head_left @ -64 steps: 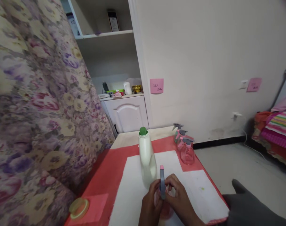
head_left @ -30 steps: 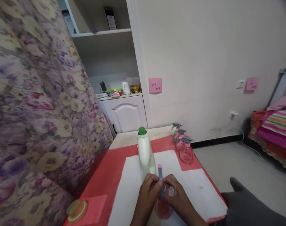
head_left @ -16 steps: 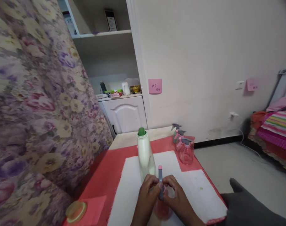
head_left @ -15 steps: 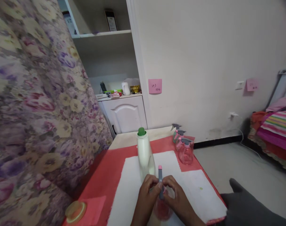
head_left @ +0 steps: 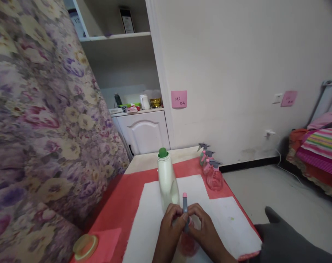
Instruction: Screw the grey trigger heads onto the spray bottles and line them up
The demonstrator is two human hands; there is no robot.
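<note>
A clear spray bottle (head_left: pixel 188 245) with a grey and pink trigger head stands on the white cloth (head_left: pixel 144 219) close to me. My left hand (head_left: pixel 171 228) is closed on the trigger head from the left, thumb and fingers pinching it. From the other side my right hand (head_left: pixel 203 224) grips the same head near the pink collar. The hands hide much of the bottle's neck. Just behind them rises a tall pale green jug (head_left: pixel 166 179), uncapped, with a green spout at its top.
Several more spray bottles (head_left: pixel 214 179) stand in a row at the table's right back edge. A round yellowish lid (head_left: pixel 85 247) lies on the red cloth (head_left: pixel 111 204) at front left. A floral curtain (head_left: pixel 40 128) hangs along the left, and shelves (head_left: pixel 135 109) stand behind.
The whole view has shifted slightly. Both hands keep the same grip on the spray bottle's head, with hardly any visible movement.
</note>
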